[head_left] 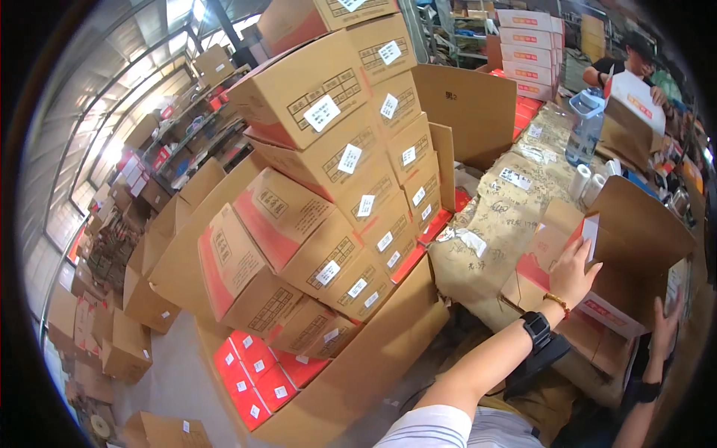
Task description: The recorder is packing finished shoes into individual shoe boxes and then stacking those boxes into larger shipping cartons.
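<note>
In front of me at the right stands an open cardboard box (648, 216) with its flaps raised. A white and red carton flap (591, 230) sticks up inside its near left part. My left hand (573, 270), fingers stretched out and thumb apart, lies against that flap. A white panel with a red band (609, 312) shows just below the hand. My right hand (663, 328) is at the box's right outer side, its fingers extended upward. It seems to touch the cardboard there. What lies deep in the box is in shadow.
Brown cartons (328, 112) with white labels rise in a tall stack at my left, over a large box of red packages (250, 377). A worn, paper-covered work surface (485, 224) carries a water jug (586, 127) and white rolls (582, 179). Across it, another person handles a white carton (638, 101).
</note>
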### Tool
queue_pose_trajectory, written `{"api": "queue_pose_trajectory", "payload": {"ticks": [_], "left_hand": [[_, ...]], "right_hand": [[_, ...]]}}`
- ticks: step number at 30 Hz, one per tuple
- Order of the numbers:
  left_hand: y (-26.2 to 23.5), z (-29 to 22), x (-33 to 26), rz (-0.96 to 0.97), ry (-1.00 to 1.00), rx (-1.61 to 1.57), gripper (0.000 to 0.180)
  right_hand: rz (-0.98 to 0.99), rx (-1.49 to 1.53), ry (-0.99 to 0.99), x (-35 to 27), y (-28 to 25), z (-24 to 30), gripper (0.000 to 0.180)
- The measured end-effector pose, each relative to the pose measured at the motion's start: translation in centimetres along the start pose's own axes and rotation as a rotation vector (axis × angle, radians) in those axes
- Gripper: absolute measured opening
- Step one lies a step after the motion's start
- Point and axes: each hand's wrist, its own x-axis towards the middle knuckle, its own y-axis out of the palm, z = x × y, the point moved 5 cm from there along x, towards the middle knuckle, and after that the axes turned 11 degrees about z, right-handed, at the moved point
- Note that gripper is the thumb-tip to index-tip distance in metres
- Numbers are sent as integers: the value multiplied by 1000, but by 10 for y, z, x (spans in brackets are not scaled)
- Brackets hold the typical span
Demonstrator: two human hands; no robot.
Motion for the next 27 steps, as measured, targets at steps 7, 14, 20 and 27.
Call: {"api": "queue_pose_trajectory", "payload": {"ticks": [7,14,20,27], "left_hand": [[-7,9,24,49,-208,-15,39],[-5,24,11,-71,7,-349,73],[13,-78,-40,60,798,358,67],[69,-56,-42,474,502,614,27]], "right_hand": [[143,302,270,2,-9,-57,46],[115,424,355,-18,2,9,53],[-240,-476,336,-86,-96,-20,72],[10,-763,553,-148,-86,-63,61]]}}
